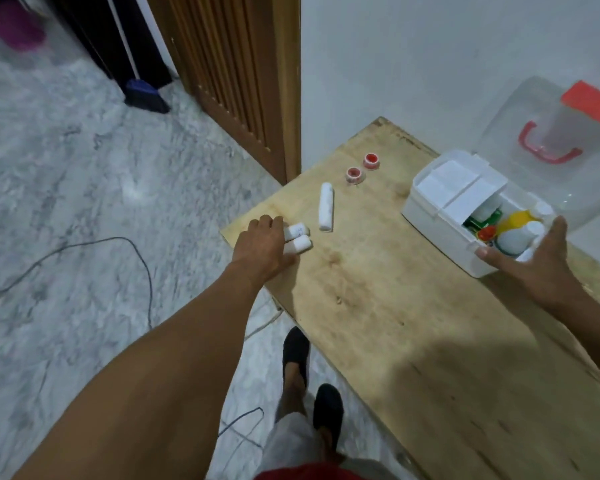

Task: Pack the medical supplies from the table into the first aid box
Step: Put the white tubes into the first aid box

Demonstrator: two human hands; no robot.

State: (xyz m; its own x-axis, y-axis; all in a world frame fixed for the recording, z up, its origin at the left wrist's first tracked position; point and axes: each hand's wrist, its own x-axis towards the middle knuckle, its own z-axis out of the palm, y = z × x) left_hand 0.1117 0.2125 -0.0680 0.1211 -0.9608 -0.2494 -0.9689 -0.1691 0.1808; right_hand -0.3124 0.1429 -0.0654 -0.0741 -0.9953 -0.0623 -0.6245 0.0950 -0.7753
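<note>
One wide-angle camera rides on the person's head, looking forward and steeply down, close over the table (413, 323) on the right, floor (66, 202) on the left, wall (413, 64) at the far side

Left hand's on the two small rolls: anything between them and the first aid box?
Nothing visible: bare table lies between the small white rolls and the first aid box. The long white roll lies beyond that line. The right hand rests at the box's open end.
</note>
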